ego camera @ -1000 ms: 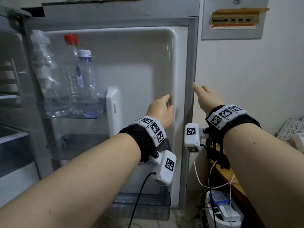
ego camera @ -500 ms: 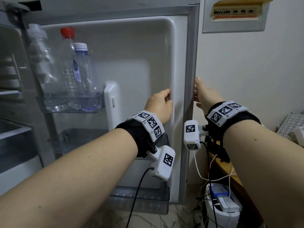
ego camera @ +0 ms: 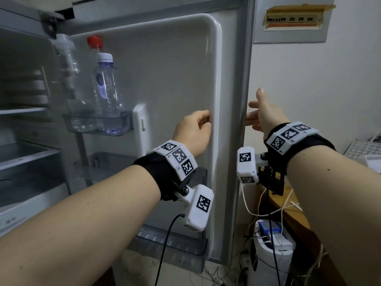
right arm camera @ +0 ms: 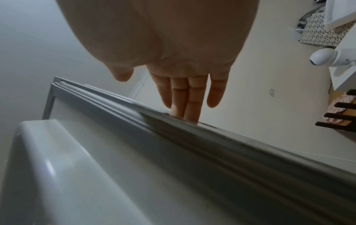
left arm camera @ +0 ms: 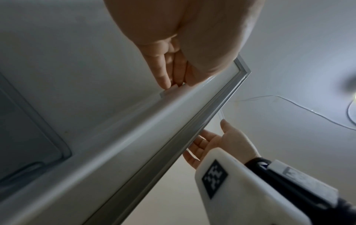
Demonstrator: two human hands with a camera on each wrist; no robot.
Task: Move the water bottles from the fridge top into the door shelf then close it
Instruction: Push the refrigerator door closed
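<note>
The raised inner ridge of the fridge door (ego camera: 165, 89) is being touched by the left hand (ego camera: 192, 133), whose fingers (left arm camera: 161, 71) are being held loosely curled with their tips against the ridge; nothing is being enclosed by them. The door's outer edge is being met from behind by the right hand (ego camera: 262, 112), which is being kept flat with its fingers (right arm camera: 185, 103) straight and together, the tips of the middle ones being pressed against the grey gasket strip (right arm camera: 212, 144); the thumb is being held apart, above the edge.

The door is being held open between the two hands. Three water bottles are being carried upright in the upper door shelf (ego camera: 99, 125): a red-capped bottle (ego camera: 94, 43), a white-capped bottle (ego camera: 107, 85) in front of it, and a clear bottle (ego camera: 66, 58) at the hinge side, whose cap is probably being blurred beyond recognition. The lower door shelves (ego camera: 171, 242) are being partly hidden by the left forearm. A wall panel (ego camera: 292, 19) is being shown on the wall to the right of the door.
</note>
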